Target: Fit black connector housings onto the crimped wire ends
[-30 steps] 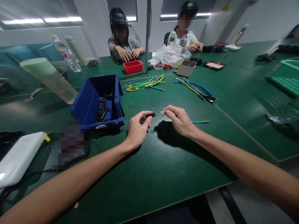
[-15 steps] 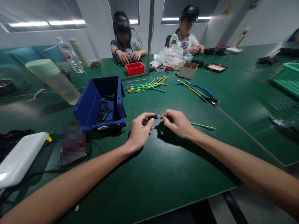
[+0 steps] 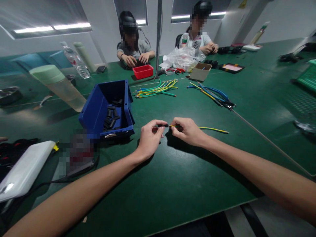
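Pinching sleeve [image 3: 163, 125], left hand [image 3: 149, 140] hides its joint with wire [image 3: 213, 129].

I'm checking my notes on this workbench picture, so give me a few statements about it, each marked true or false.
1. The left hand pinches a small black tube in its fingers. True.
2. The right hand holds a red wire. False: it holds a thin yellow-green wire.
3. The blue plastic bin contains short black tubes. True.
4. The red plastic tray sits beside the left hand. False: the red plastic tray stands far across the green table, by a co-worker's hands.
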A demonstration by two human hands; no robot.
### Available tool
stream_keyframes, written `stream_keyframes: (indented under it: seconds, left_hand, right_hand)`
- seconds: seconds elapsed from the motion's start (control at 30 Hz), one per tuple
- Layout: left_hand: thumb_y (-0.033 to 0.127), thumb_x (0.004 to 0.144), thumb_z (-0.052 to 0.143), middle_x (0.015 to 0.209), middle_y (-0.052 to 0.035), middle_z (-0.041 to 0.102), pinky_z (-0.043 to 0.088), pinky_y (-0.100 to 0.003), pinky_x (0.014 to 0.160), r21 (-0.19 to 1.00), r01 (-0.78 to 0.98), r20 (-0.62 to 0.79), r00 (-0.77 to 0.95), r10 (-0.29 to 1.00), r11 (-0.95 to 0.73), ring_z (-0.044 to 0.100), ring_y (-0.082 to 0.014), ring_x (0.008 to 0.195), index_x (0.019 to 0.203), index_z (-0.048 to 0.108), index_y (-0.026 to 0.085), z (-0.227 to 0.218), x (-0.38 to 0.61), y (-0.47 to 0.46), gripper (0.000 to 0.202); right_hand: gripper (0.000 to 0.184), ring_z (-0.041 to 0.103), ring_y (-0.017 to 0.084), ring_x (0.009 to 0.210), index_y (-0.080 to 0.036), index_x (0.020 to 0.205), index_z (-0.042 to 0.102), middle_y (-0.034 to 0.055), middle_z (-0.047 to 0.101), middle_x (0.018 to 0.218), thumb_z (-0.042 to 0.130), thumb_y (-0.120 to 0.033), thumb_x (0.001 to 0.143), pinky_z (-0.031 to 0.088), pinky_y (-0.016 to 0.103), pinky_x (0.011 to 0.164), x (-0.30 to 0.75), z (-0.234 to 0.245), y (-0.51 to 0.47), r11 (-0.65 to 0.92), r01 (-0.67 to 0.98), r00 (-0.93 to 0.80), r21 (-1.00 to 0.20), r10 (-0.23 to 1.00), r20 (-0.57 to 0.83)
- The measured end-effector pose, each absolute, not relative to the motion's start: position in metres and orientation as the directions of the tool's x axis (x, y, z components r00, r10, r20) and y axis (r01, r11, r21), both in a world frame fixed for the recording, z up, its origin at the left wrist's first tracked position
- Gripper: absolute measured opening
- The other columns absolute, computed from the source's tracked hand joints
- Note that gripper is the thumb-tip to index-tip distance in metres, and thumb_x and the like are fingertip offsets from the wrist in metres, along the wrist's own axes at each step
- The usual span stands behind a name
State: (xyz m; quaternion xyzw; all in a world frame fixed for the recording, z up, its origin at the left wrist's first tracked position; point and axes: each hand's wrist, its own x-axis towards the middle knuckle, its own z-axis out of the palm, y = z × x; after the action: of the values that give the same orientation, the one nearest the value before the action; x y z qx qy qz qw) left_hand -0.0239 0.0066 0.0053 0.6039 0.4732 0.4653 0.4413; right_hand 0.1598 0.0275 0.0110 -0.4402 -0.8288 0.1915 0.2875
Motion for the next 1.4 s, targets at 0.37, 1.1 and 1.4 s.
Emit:
stream_keyframes:
  seconds: [0.37, 1.1, 1.4]
  left_hand:
    - [0.024, 0.083, 0.061, 0.070, -0.0016, 0.065, 0.042, -0.019, 0.048, 0.964, 0.194, 0.146, 0.187, 0.971, -0.182, 0.054, -0.0090, 0.053, 0.100, 0.070, 0.017, 0.005, -0.024, 0.005, 0.021]
    - [0.025, 0.084, 0.063, 0.072, -0.0010, 0.065, 0.041, -0.019, 0.049, 0.964, 0.170, 0.167, 0.214, 0.962, -0.205, 0.055, -0.0082, 0.054, 0.101, 0.070, 0.017, 0.005, -0.024, 0.005, 0.020]
    - [0.026, 0.082, 0.065, 0.064, 0.0004, 0.062, 0.039, -0.019, 0.047, 0.968, 0.155, 0.169, 0.188, 0.968, -0.199, 0.053, -0.0085, 0.052, 0.099, 0.071, 0.016, 0.004, -0.023, 0.005, 0.020]
  right_hand:
    - [0.009, 0.042, 0.010, 0.051, -0.019, 0.081, 0.056, -0.0014, 0.054, 0.059, 0.050, -0.026, 0.079, 0.028, 0.024, 0.055, 0.159, 0.011, 0.026, 0.515, 0.664, -0.461, -0.542, 0.853, 0.246]
    - [0.005, 0.041, 0.009, 0.054, -0.017, 0.077, 0.052, -0.0027, 0.050, 0.062, 0.048, -0.019, 0.078, 0.028, 0.023, 0.054, 0.161, 0.020, 0.023, 0.576, 0.546, -0.481, -0.608, 0.810, 0.335]
    - [0.005, 0.040, 0.009, 0.055, -0.017, 0.076, 0.053, -0.0025, 0.051, 0.062, 0.047, -0.016, 0.076, 0.029, 0.023, 0.056, 0.160, 0.022, 0.023, 0.604, 0.534, -0.488, -0.591, 0.792, 0.368]
